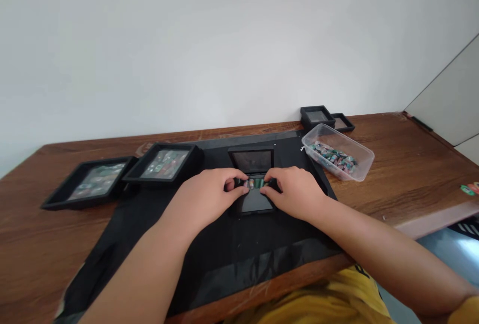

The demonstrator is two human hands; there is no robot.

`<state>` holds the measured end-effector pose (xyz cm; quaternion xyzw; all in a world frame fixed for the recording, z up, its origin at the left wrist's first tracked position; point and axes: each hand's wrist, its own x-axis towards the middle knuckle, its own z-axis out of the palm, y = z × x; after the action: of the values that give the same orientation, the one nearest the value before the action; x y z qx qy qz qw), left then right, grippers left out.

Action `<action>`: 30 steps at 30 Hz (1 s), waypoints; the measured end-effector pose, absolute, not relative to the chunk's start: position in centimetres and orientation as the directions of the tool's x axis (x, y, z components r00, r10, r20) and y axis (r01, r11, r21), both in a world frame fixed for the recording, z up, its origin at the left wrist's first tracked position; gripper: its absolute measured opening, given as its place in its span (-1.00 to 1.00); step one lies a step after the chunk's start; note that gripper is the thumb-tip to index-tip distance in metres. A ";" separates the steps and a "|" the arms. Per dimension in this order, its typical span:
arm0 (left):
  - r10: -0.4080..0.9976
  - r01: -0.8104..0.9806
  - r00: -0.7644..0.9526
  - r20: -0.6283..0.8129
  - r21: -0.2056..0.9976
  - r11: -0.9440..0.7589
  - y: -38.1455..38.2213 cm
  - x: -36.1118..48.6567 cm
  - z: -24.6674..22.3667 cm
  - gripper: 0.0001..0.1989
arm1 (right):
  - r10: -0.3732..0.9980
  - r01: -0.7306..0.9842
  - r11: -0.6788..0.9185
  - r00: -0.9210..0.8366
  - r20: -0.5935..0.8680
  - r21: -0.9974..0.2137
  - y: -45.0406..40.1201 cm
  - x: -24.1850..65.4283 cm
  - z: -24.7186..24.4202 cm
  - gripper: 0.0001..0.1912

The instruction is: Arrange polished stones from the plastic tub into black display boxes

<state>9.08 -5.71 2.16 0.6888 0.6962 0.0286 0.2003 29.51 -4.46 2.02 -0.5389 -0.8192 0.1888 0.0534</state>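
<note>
A black hinged box (251, 210) lies open on the black mat, its lid (252, 161) raised at the back. Across it runs a short row of small glossy pieces (256, 183) in green, pink and grey, which look like polished stones or beads. My left hand (211, 191) is closed in a pinch at the row's left end. At the right end, my right hand (294, 191) pinches likewise with thumb and fingers. My fingers hide both ends, so I cannot tell whether the pieces are strung together or lie loose.
On the right, a clear plastic container (364, 166) holds several similar pieces. Two black trays (166, 180) (60, 203) with glossy pieces in them sit to the left. Smaller black boxes (318, 116) stand against the wall. The black mat (224, 264) covers the wooden table's (396, 174) middle.
</note>
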 end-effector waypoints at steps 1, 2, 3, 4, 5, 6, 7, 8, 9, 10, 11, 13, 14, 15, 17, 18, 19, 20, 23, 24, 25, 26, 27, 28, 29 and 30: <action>0.970 0.950 0.027 -0.242 0.308 0.050 -5.7 9.1 2.2 -0.71 | 0.902 0.861 0.351 -0.416 -0.114 -0.367 -4.5 29.5 2.0 -0.77; 0.970 0.953 0.025 -0.242 0.300 0.051 -5.8 9.2 2.3 -0.72 | 0.901 0.859 0.356 -0.420 -0.109 -0.368 -4.5 29.4 2.0 -0.77; 0.971 0.955 0.022 -0.239 0.292 0.050 -5.8 9.2 2.4 -0.73 | 0.899 0.855 0.363 -0.426 -0.104 -0.369 -4.5 29.4 2.0 -0.78; 0.972 0.957 0.020 -0.235 0.286 0.050 -5.8 9.2 2.4 -0.73 | 0.895 0.850 0.374 -0.436 -0.097 -0.371 -4.5 29.4 2.0 -0.80; 0.973 0.958 0.019 -0.231 0.282 0.049 -5.8 9.2 2.4 -0.74 | 0.890 0.845 0.386 -0.446 -0.090 -0.371 -4.5 29.4 2.0 -0.81; 0.973 0.959 0.018 -0.232 0.280 0.049 -5.8 9.2 2.4 -0.74 | 0.886 0.839 0.398 -0.457 -0.083 -0.370 -4.5 29.4 2.0 -0.83; 0.972 0.959 0.017 -0.235 0.279 0.050 -5.8 9.2 2.4 -0.74 | 0.881 0.835 0.410 -0.466 -0.076 -0.368 -4.4 29.4 2.0 -0.84; 0.972 0.959 0.016 -0.236 0.277 0.051 -5.8 9.2 2.4 -0.74 | 0.878 0.831 0.419 -0.474 -0.070 -0.365 -4.4 29.5 2.0 -0.85; 0.972 0.960 0.016 -0.236 0.275 0.051 -5.8 9.2 2.4 -0.75 | 0.876 0.828 0.425 -0.478 -0.065 -0.364 -4.4 29.5 2.0 -0.85; 0.972 0.961 0.017 -0.233 0.274 0.049 -5.8 9.2 2.4 -0.75 | 0.874 0.825 0.430 -0.482 -0.060 -0.366 -4.4 29.5 2.0 -0.85; 0.973 0.961 0.018 -0.228 0.273 0.046 -5.8 9.2 2.4 -0.75 | 0.873 0.821 0.435 -0.486 -0.053 -0.369 -4.3 29.6 2.0 -0.85; 0.976 0.961 0.021 -0.218 0.275 0.041 -5.8 9.1 2.4 -0.75 | 0.868 0.810 0.444 -0.494 -0.039 -0.383 -4.4 29.6 1.9 -0.85; 0.977 0.960 0.022 -0.214 0.277 0.039 -5.9 9.1 2.4 -0.75 | 0.866 0.804 0.449 -0.499 -0.033 -0.389 -4.4 29.6 1.9 -0.84; 0.977 0.959 0.023 -0.211 0.280 0.038 -5.9 9.1 2.4 -0.75 | 0.864 0.799 0.452 -0.503 -0.030 -0.396 -4.4 29.7 1.9 -0.84; 0.980 0.959 0.013 -0.197 0.279 0.044 -5.9 9.0 2.3 -0.74 | 0.860 0.793 0.454 -0.509 -0.031 -0.405 -4.4 29.7 1.9 -0.84; 0.982 0.960 0.004 -0.188 0.277 0.049 -5.9 8.9 2.3 -0.74 | 0.859 0.792 0.455 -0.511 -0.034 -0.408 -4.4 29.7 1.8 -0.84; 0.984 0.960 -0.006 -0.179 0.274 0.056 -5.8 8.8 2.3 -0.74 | 0.858 0.790 0.456 -0.513 -0.034 -0.410 -4.4 29.6 1.8 -0.84; 0.985 0.960 -0.017 -0.171 0.271 0.064 -5.8 8.7 2.2 -0.74 | 0.858 0.789 0.456 -0.513 -0.031 -0.412 -4.4 29.6 1.8 -0.85; 0.986 0.958 -0.028 -0.164 0.276 0.073 -5.8 8.5 2.1 -0.72 | 0.864 0.784 0.451 -0.504 -0.014 -0.426 -4.5 29.6 1.7 -0.80; 0.986 0.957 -0.025 -0.165 0.282 0.071 -5.7 8.4 2.0 -0.72 | 0.866 0.783 0.447 -0.500 -0.010 -0.433 -4.5 29.6 1.7 -0.78; 0.986 0.955 -0.019 -0.167 0.289 0.067 -5.7 8.4 2.0 -0.71 | 0.868 0.782 0.443 -0.496 -0.008 -0.438 -4.6 29.6 1.7 -0.76; 0.985 0.954 -0.014 -0.169 0.294 0.065 -5.8 8.4 2.0 -0.70 | 0.871 0.784 0.439 -0.491 -0.005 -0.439 -4.6 29.6 1.7 -0.74; 0.985 0.952 -0.012 -0.169 0.300 0.063 -5.8 8.4 2.0 -0.69 | 0.874 0.787 0.437 -0.485 0.000 -0.436 -4.7 29.6 1.8 -0.72; 0.986 0.950 -0.011 -0.167 0.305 0.062 -5.8 8.5 2.1 -0.68 | 0.879 0.794 0.433 -0.476 0.008 -0.427 -4.8 29.6 1.9 -0.69; 0.987 0.948 -0.009 -0.163 0.313 0.060 -5.9 8.6 2.2 -0.67 | 0.885 0.801 0.430 -0.466 0.018 -0.416 -4.9 29.6 2.0 -0.65; 0.987 0.945 -0.002 -0.159 0.322 0.054 -5.9 8.7 2.3 -0.67 | 0.889 0.809 0.428 -0.456 0.028 -0.403 -5.0 29.6 2.1 -0.62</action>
<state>8.74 -5.92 2.25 0.6849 0.7053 0.0612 0.1722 29.65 -5.00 2.07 -0.5076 -0.8365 0.1688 0.1189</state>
